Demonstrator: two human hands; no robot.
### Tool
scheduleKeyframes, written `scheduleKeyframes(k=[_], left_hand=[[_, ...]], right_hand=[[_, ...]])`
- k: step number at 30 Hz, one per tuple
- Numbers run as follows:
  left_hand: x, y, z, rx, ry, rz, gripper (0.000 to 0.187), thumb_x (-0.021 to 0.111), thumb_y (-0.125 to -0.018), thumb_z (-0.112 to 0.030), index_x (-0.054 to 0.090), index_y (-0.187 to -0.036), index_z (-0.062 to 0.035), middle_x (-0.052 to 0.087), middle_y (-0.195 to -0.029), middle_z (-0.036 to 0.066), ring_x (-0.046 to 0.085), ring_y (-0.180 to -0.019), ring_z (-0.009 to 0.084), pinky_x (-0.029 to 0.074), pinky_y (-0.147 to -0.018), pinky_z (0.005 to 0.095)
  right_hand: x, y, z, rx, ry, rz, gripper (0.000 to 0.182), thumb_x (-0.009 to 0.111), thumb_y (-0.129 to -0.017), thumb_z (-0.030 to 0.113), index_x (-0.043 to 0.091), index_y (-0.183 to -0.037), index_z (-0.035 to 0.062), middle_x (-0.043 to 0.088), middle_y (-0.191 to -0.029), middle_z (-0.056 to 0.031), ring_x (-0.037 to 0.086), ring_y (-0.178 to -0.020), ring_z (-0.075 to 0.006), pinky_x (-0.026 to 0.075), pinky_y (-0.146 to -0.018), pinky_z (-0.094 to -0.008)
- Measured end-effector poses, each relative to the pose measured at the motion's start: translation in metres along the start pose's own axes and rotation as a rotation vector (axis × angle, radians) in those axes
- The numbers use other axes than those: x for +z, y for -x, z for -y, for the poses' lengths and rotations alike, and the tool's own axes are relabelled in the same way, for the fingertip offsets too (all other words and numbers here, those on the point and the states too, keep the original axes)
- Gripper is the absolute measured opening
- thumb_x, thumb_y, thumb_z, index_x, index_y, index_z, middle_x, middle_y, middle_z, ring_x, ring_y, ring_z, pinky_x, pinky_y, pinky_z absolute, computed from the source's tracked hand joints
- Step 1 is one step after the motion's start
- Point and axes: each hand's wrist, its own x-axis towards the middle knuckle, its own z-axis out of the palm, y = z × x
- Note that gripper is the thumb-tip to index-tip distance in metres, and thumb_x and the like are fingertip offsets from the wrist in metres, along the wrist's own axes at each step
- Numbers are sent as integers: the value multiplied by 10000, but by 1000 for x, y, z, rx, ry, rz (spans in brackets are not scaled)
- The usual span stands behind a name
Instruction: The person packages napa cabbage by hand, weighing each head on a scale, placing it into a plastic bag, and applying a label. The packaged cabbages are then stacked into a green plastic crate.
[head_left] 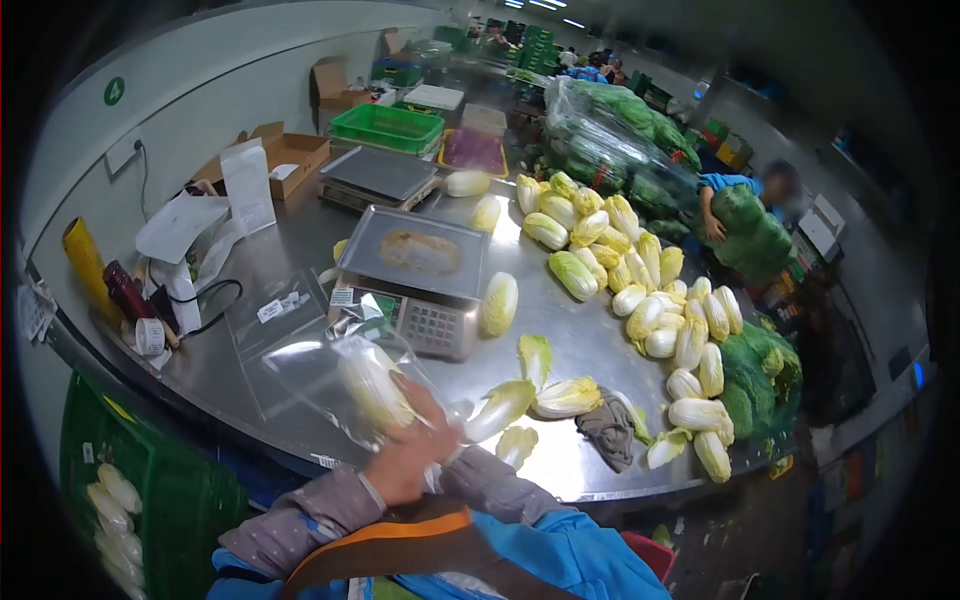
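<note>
i see one of my hands low at the near edge of the bench, fingers wrapped around a clear plastic bag with a pale cabbage inside it; the frame is blurred there, so i read this as the left hand clenched on the bagged cabbage but cannot be sure of the side; the right hand is hidden behind it and the sleeves, state not readable; the bagged cabbage is held just above the bench, near the front of the weighing scale; scale pan carries only a smear of reflection; one loose cabbage lies touching the bench just right of the scale; trimmed leaves and a grey rag lie to the right of my hands; a long heap of cabbages runs along the far right; green crate beyond; another person leans over bagged greens, well apart.
</note>
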Motion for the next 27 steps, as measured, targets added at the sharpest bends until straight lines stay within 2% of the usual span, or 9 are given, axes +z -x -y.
scheduleKeyframes(k=[2, 4, 6, 8, 12, 16, 20, 26, 27], left_hand=[[-18, -7, 18, -2, 12, 0, 658, 505, -662, 40, 425, -1289, -144, 443, -1305, 96, 614, -854, 307, 514, -721, 365], [-16, -3, 4, -5, 29, -9, 646, 510, -666, 41, 437, -1282, -136, 447, -1301, 109, 618, -851, 307, 512, -716, 368], [-8, 1, -41, 220, -131, 376, 681, 532, -643, 43, 418, -1293, -124, 470, -1269, 131, 619, -736, 295, 509, -682, 381], [5, 27, -19, 248, -149, 327, 765, 572, -609, 34, 371, -1325, -143, 490, -1236, 157, 606, -655, 291, 495, -620, 391], [-8, 63, -30, -390, -248, -664, 406, 549, -720, -34, 556, -1123, -78, 625, -804, 165, 598, -581, 307, 472, -540, 423], [30, 94, 7, -294, -90, -224, 284, 484, -863, -202, 598, -642, -65, 584, -544, 75, 601, -537, 279, 473, -507, 373], [36, 106, -10, -344, 369, -22, 309, 508, -884, -269, 645, -713, -51, 605, -570, 75, 605, -517, 220, 474, -498, 323], [29, 137, -20, -683, 766, 186, 282, 481, -914, -226, 654, -927, -4, 656, -733, 77, 602, -571, 102, 474, -522, 234], [35, 149, -15, -638, 818, 165, 285, 473, -917, -227, 646, -958, -5, 657, -754, 77, 604, -593, 103, 478, -541, 232]], right_hand=[[-7, -2, 16, 100, 209, 29, 780, 743, -624, 271, 407, -1316, 141, 474, -1159, -234, 475, -1062, -386, 368, -927, -402], [-11, -3, 24, -248, 318, -30, 719, 744, -605, 247, 469, -1256, 115, 470, -1134, -246, 482, -1038, -404, 385, -902, -421], [0, -20, 54, -84, 360, -72, 669, 735, -598, 227, 493, -1206, 85, 467, -1144, -239, 487, -1031, -405, 406, -875, -429], [7, -25, 48, 41, 183, -284, 667, 724, -606, 218, 472, -1204, 66, 461, -1160, -224, 487, -1036, -398, 421, -860, -423], [10, -22, 54, 60, 259, -524, 679, 717, -621, 211, 446, -1221, 44, 472, -1131, -202, 505, -1007, -385, 440, -821, -405], [25, -18, 49, -28, 245, -705, 738, 737, -621, 198, 400, -1257, 33, 473, -1111, -210, 516, -966, -371, 444, -799, -409], [42, 9, 33, -4, 483, -708, 725, 725, -640, 222, 401, -1273, 81, 473, -1124, -204, 512, -957, -390, 428, -818, -449], [68, 70, 36, 593, 629, -129, 685, 683, -681, 357, 425, -1251, 78, 428, -1185, -259, 432, -1087, -421, 368, -909, -474], [67, 82, 25, 394, 638, -82, 669, 672, -701, 367, 426, -1241, 59, 422, -1188, -264, 434, -1083, -420, 364, -918, -458]])
